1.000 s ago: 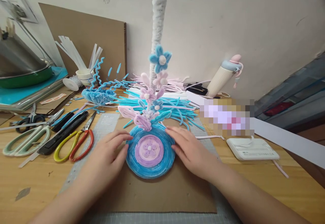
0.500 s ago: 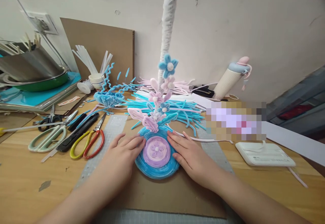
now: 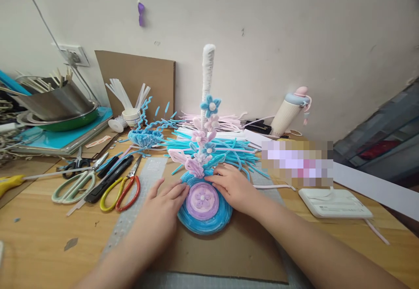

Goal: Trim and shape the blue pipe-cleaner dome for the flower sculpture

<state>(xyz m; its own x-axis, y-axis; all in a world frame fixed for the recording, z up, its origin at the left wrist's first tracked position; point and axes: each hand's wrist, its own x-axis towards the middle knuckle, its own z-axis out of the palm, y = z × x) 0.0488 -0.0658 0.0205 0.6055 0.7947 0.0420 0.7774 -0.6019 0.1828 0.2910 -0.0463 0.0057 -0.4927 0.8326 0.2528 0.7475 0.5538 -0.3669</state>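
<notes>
In the head view, the blue disc (image 3: pixel 206 225) with its lilac centre (image 3: pixel 202 212) sits in the middle of the cardboard sheet (image 3: pixel 229 258), straight in front of the person, likely so that both arms reach it evenly. The sheet lies over a grey mat (image 3: pixel 152 171), perhaps to keep the table (image 3: pixel 49 254) clean.

The left hand (image 3: pixel 165 199) lies along the disc's left edge, fingers somewhat apart and fingertips on the rim, one digit lifted; it is not clamped on anything, and seems to serve as a brace. The right hand (image 3: pixel 234 188) comes over the upper right of the disc, fingers bent toward the foot of the white stem (image 3: pixel 207 68). Whether those fingers pinch anything I cannot tell; they look set to steady the join, since the tall stem, with its blue flower (image 3: pixel 212 105) and pink flower (image 3: pixel 198 138), could make the piece top-heavy.

The red-and-yellow scissors (image 3: pixel 131 175), green-handled scissors (image 3: pixel 90 173) and black cutter (image 3: pixel 111 180) lie to the left, probably within easy reach yet off the working sheet. The blue fuzzy sticks (image 3: pixel 235 151) lie behind the stem, seemingly as stock kept near but out of the hands' way.
</notes>
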